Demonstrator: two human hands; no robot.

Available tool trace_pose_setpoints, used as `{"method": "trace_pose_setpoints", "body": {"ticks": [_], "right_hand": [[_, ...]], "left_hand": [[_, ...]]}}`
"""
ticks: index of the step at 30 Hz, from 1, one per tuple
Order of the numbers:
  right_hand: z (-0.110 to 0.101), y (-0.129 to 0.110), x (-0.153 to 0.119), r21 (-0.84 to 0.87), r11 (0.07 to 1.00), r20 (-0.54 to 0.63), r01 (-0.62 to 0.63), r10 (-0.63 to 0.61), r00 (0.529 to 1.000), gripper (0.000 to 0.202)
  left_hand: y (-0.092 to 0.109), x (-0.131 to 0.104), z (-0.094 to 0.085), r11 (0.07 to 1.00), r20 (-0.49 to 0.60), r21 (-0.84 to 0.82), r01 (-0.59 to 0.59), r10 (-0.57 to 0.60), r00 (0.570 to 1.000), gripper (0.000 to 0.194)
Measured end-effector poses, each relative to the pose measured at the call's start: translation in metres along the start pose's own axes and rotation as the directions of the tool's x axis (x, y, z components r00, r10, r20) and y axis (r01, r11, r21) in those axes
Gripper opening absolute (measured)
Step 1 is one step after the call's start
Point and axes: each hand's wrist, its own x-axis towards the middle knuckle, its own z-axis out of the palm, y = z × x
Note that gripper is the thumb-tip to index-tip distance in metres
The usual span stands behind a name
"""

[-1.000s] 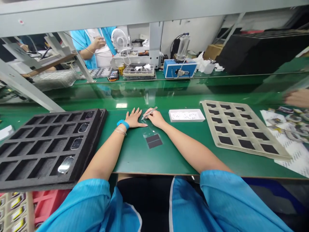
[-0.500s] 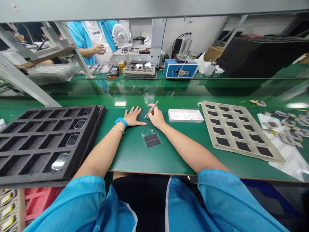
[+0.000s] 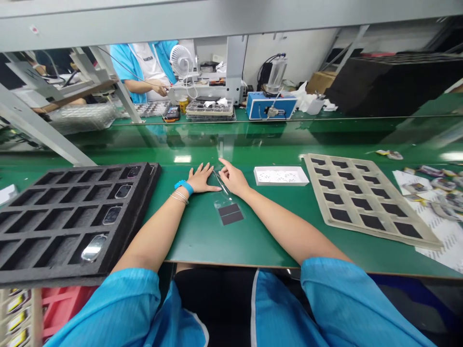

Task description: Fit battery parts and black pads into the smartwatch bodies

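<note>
My left hand [image 3: 199, 180] lies flat on the green bench with its fingers spread, a blue band at the wrist. Its thumb reaches toward a clear film [image 3: 217, 206] that carries two dark rectangular strips [image 3: 231, 214]. My right hand [image 3: 233, 179] is close beside it, its index finger stretched forward and the other fingers curled. Slim metal tweezers [image 3: 224, 189] show along the thumb side of my right hand, slanting back toward me. What the curled fingers cover is hidden. A white box [image 3: 280, 176] with many tiny dark pieces stands right of this hand.
At left is a black foam tray [image 3: 47, 221] with several glassy, dark-faced parts in its right column. A beige tray [image 3: 365, 197] with dark pieces stands at right, near papers and loose parts [image 3: 437, 185]. Across the bench are a blue device [image 3: 271, 106] and another person [image 3: 148, 72].
My right hand has turned the tweezers from pointing up and away to slanting back toward me, and its index finger has straightened. My left hand stays flat. The view has shifted slightly.
</note>
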Motion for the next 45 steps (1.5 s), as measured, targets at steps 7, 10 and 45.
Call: {"method": "trace_pose_setpoints", "body": {"ticks": [7, 10, 45], "right_hand": [[0.003, 0.004, 0.002, -0.200, 0.973, 0.120, 0.114, -0.091, 0.989, 0.037], [0.001, 0.004, 0.001, -0.243, 0.960, 0.206, 0.137, -0.087, 0.975, 0.041], [0.001, 0.034, 0.000, -0.450, 0.893, 0.029, -0.011, 0.027, 0.999, 0.035]], "left_hand": [[-0.001, 0.001, 0.002, 1.000, -0.011, -0.016, -0.008, 0.008, 1.000, 0.109], [0.000, 0.000, 0.001, 1.000, -0.011, -0.022, -0.006, 0.006, 1.000, 0.108], [0.001, -0.006, 0.000, 0.995, -0.032, -0.101, -0.021, 0.018, 0.999, 0.087]]}}
